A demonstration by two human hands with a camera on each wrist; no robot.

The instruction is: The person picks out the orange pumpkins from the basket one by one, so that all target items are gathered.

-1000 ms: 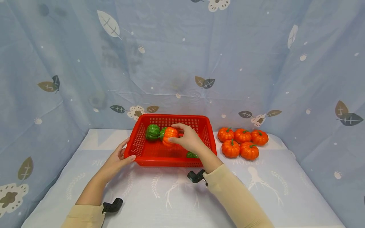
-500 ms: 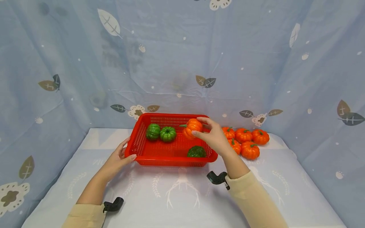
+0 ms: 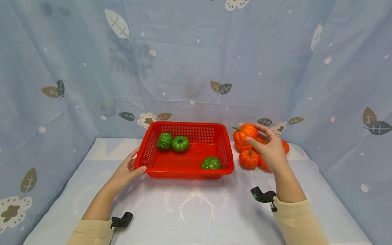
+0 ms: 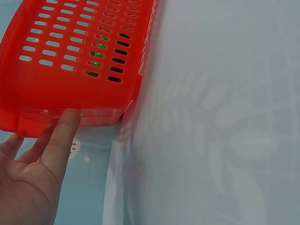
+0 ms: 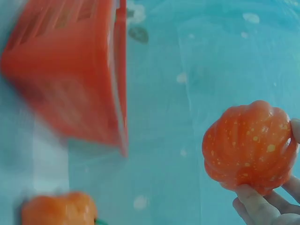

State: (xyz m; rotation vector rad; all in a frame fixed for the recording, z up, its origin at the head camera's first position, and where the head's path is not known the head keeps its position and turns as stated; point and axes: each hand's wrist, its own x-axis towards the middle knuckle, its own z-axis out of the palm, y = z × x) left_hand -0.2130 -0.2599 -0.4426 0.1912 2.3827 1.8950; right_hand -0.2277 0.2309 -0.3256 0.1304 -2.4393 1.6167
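In the head view my right hand (image 3: 271, 148) pinches an orange pumpkin (image 3: 246, 132) between thumb and fingers, above the group of orange pumpkins (image 3: 248, 159) on the table. In the right wrist view the held pumpkin (image 5: 251, 146) shows its ribbed, yellow-speckled side. My left hand (image 3: 124, 173) holds the near left corner of a red plastic basket (image 3: 183, 172), thumb on the rim and fingers along the outer wall. Inside the basket lie green pumpkins: a pair at the back left, one (image 3: 164, 141) beside another (image 3: 180, 144), and a third (image 3: 211, 163) at the front right.
The orange group stands just right of the basket, partly hidden by my right hand. Behind the table (image 3: 196, 207) hangs a blue leaf-patterned curtain (image 3: 183, 61), which also closes off both sides. Each wrist wears a black camera (image 3: 121, 220).
My right hand has lifted the orange pumpkin out of the basket and carried it right, over the orange group. The left hand has stayed at the basket's corner.
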